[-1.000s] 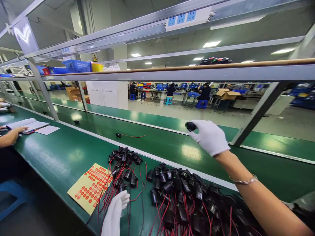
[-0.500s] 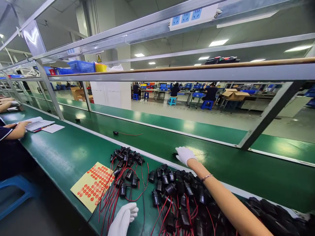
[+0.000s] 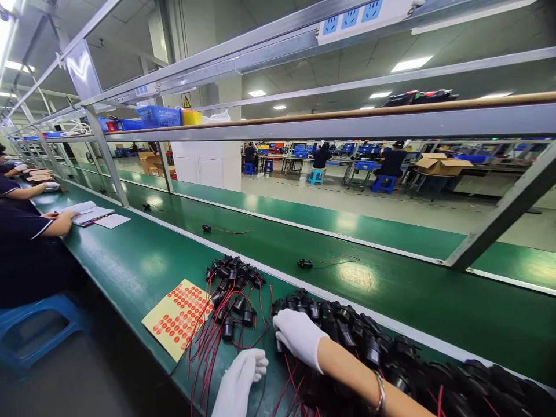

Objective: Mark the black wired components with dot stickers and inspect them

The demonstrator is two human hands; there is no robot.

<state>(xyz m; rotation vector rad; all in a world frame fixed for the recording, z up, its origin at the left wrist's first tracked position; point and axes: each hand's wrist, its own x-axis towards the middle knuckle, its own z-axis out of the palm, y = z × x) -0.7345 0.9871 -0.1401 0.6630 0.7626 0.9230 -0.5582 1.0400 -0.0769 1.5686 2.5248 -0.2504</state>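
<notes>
My right hand (image 3: 299, 337), in a white glove, is at the left end of a large pile of black cylindrical parts (image 3: 372, 350) with red and black wires. Its fingers bend down around one of these parts; the fingertips are mostly hidden. Lower down, my left hand (image 3: 241, 379), also gloved, rests near the bench with fingers curled and nothing visible in them. Beside it lies a smaller group of the same black parts (image 3: 227, 329), their red wires trailing toward me. A yellow sheet of red oval stickers (image 3: 174, 330) lies left of that group.
Beyond a pale divider strip, the green conveyor belt (image 3: 260, 249) carries spaced black parts, one nearby (image 3: 305, 263). A metal shelf frame (image 3: 499, 214) stands over it. At left, a co-worker's hand (image 3: 67, 220) rests at papers (image 3: 93, 214); a blue stool (image 3: 39, 324) stands below.
My right hand has drawn back from the belt to the pile, leaving a black part with its wire on the belt. My left hand stays curled. The view has shifted slightly left.
</notes>
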